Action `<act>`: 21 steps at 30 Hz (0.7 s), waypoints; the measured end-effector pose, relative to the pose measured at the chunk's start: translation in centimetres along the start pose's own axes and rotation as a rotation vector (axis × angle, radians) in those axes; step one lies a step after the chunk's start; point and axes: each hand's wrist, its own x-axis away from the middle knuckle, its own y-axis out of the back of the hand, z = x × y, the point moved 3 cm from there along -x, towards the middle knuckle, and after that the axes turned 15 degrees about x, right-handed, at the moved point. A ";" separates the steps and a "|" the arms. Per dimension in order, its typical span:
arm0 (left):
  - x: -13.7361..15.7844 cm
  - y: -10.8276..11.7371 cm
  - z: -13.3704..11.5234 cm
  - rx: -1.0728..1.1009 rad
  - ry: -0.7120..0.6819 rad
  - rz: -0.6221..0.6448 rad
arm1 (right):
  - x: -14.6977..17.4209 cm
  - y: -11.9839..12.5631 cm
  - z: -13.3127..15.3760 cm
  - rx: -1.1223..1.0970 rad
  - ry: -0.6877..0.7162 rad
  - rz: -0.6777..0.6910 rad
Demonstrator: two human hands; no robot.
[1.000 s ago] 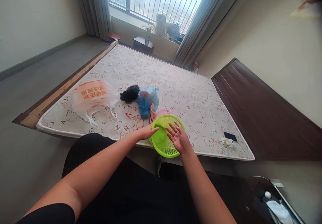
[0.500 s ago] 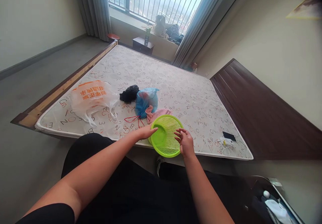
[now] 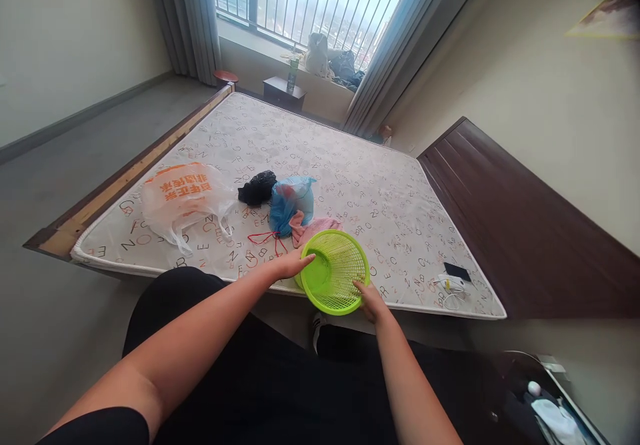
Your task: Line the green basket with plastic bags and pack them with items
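A lime-green plastic mesh basket (image 3: 345, 265) is tilted at the near edge of the mattress, its mouth towards me. My left hand (image 3: 293, 263) grips its left rim, thumb over the inside and fingers hidden behind the wall. On the opposite side my right hand (image 3: 371, 300) is closed on the lower right rim, its other fingers mostly behind the mesh. Just beyond the basket lies a pink cloth (image 3: 325, 224), partly covered by it. A filled blue plastic bag (image 3: 293, 202) touches the cloth, and a red cord (image 3: 265, 237) lies to the left.
The mattress (image 3: 370, 185) also holds a black plastic bag (image 3: 257, 187), a white bag with orange print (image 3: 185, 195), and a dark phone-like slab (image 3: 457, 272) beside a white device with a cable (image 3: 453, 284). A dark headboard (image 3: 525, 232) stands right. A nightstand (image 3: 283, 92) is by the window.
My right hand has gone from hovering with spread fingers over the basket's right side to gripping its lower right rim. The left hand keeps its hold.
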 end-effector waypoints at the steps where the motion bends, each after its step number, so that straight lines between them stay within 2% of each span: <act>1: 0.1 -0.1 0.1 0.004 0.044 0.004 | 0.0 -0.2 -0.8 -0.100 -0.074 0.090; 3: 0.2 -0.3 0.3 0.016 0.144 -0.006 | -0.1 0.4 -1.5 -0.277 -0.126 0.149; 4: 0.3 -0.4 0.4 0.022 0.181 -0.025 | -0.3 1.2 -1.5 -0.349 -0.119 0.127; 6: 0.4 -0.5 0.6 0.025 0.234 -0.051 | -1.0 3.5 -1.0 -0.454 -0.120 0.018; 9: 0.6 -0.5 0.6 0.012 0.266 -0.065 | -2.6 7.8 0.3 -0.537 -0.211 -0.211; 13: 1.0 -0.7 0.1 -0.046 0.311 -0.038 | -5.1 11.8 2.9 -0.544 -0.204 -0.388; 17: 1.6 -1.4 -0.2 -0.192 0.402 0.083 | -7.3 12.5 4.3 -0.490 -0.243 -0.376; 21: 2.1 -2.1 -0.4 -0.338 0.505 0.223 | -9.2 11.0 4.9 -0.401 -0.300 -0.298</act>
